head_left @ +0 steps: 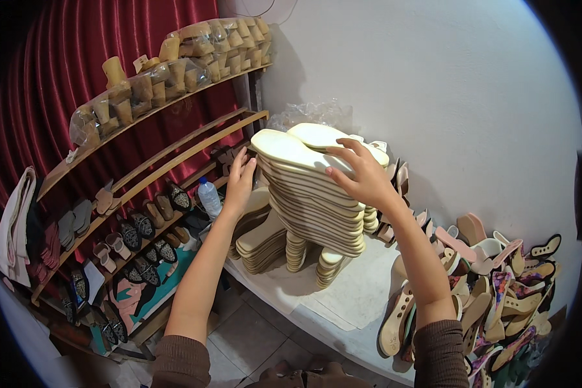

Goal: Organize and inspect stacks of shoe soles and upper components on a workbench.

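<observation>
**A:** ok so where's everything at? all I see is cream insoles lol

**B:** yeah, the tall stack of insoles (313, 200) is mid-table, standing on the white table (376, 336) among lower bundles. Another stack (313, 134) pokes up just behind it on the far side, and a shorter stack (265, 242) sits near its left side.

**A:** and the hands? gripping it?

**B:** doesn't look like it. The right hand (365, 173) is spread loose over the right side of the top, thumb and fingertips at the upper edge. The left hand (239, 184) is upright by the left end, fingers relaxed, nothing clenched. Can't tell if it's actually touching.

**A:** so how would you square that up properly?

**B:** imo flat palms on opposite sides, light even pressure, and work down the layers instead of fussing with just the top ones. The layers look stepped, with the lower ones sitting closer to the near side, so I'd brace that side before pushing. Squeeze only at the top and I reckon the middle could slide out.

**A:** anything to watch for?

**B:** keep the right elbow wide of the sandal pile (522, 304) on the right, that forearm's reaching in right beside it.
</observation>
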`<action>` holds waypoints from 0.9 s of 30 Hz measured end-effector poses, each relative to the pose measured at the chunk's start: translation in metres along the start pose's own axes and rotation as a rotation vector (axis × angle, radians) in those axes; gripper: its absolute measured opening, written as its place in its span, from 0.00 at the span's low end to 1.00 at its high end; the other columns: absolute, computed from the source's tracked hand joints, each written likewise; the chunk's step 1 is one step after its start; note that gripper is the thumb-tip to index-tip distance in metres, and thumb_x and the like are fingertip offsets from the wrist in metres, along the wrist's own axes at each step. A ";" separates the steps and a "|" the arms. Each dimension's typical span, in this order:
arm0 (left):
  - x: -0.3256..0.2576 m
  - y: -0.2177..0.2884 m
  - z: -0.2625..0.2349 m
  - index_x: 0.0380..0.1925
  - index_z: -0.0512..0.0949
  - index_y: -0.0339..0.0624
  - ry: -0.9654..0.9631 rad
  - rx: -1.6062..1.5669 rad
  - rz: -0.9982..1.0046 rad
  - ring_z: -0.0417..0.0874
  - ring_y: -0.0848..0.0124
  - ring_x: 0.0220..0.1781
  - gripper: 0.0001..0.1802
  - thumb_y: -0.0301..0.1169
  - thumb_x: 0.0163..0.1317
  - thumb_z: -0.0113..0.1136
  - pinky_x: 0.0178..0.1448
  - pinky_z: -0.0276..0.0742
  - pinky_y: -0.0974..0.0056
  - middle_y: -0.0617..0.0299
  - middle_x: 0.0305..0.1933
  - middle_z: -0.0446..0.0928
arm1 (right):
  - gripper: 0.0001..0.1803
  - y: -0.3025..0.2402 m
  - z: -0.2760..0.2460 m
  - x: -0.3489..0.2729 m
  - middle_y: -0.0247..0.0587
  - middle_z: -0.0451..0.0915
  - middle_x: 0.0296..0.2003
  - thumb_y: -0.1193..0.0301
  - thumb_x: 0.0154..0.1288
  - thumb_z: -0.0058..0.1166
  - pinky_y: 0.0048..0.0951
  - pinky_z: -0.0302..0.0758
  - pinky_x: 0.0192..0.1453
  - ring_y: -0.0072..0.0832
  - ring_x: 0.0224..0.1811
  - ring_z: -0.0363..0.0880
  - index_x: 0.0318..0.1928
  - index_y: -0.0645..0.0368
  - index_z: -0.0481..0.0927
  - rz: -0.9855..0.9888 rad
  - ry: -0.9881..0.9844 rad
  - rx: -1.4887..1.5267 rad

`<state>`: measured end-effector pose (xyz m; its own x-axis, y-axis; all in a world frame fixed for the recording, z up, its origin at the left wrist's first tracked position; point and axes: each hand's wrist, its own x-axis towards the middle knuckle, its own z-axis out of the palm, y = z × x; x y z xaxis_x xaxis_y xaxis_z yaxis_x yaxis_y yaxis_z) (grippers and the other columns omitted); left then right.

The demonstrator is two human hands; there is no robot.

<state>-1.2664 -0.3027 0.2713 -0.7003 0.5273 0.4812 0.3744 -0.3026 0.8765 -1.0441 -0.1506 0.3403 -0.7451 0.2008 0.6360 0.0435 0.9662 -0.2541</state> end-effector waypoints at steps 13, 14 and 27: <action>-0.147 -0.004 0.027 0.52 0.66 0.33 0.239 0.407 0.441 0.66 0.56 0.58 0.19 0.27 0.61 0.49 0.63 0.58 0.57 0.50 0.53 0.66 | 0.11 -0.028 0.051 -0.124 0.50 0.72 0.37 0.81 0.52 0.48 0.37 0.68 0.47 0.43 0.42 0.71 0.39 0.64 0.75 0.123 0.780 0.105; -0.163 -0.012 0.031 0.50 0.67 0.33 0.225 0.417 0.437 0.67 0.56 0.56 0.18 0.26 0.60 0.49 0.61 0.60 0.58 0.50 0.52 0.67 | 0.11 -0.032 0.060 -0.142 0.50 0.72 0.37 0.81 0.52 0.48 0.37 0.68 0.47 0.43 0.42 0.71 0.38 0.63 0.75 0.165 0.761 0.116; -0.278 -0.064 0.063 0.42 0.73 0.35 -0.202 0.311 0.168 0.72 0.60 0.42 0.13 0.24 0.55 0.52 0.49 0.67 0.60 0.51 0.43 0.71 | 0.08 -0.066 0.123 -0.294 0.46 0.72 0.34 0.81 0.52 0.47 0.35 0.68 0.45 0.40 0.39 0.72 0.34 0.62 0.77 0.702 0.567 0.140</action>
<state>-1.0574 -0.3801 0.0822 -0.4919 0.6457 0.5840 0.6610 -0.1595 0.7332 -0.9098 -0.2936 0.0811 -0.1378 0.8200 0.5555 0.2543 0.5713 -0.7804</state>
